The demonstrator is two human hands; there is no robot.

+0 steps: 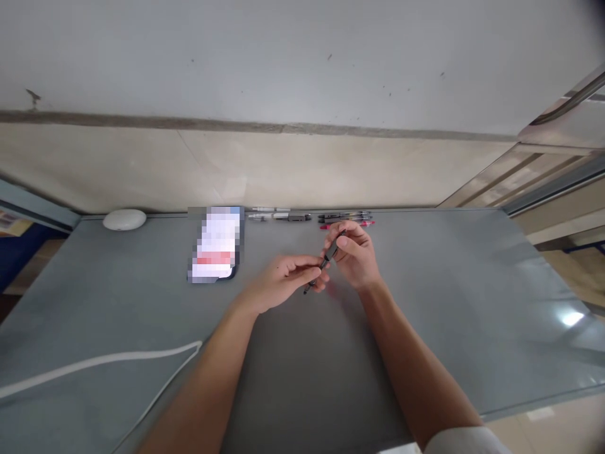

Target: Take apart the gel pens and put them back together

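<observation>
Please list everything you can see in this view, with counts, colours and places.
table: one, grey, under the hands
wall: one, pale, behind table
phone: one, dark edge, left of centre; screen blurred
rounded object: one, white, far left
cable: white, lower left
pale pens: count unclear, beside phone
dark pens: count unclear, beyond right hand
red pen: one, nearer than dark ones
held pen: one, dark, between hands
hands: two, left, right, centre

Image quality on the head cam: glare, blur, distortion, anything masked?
Head view: bright glare spot at the right of the grey table; table edges splayed by wide-angle distortion; phone pixelated; dark vignette in the top right corner; fine pen detail too small to read.
</observation>
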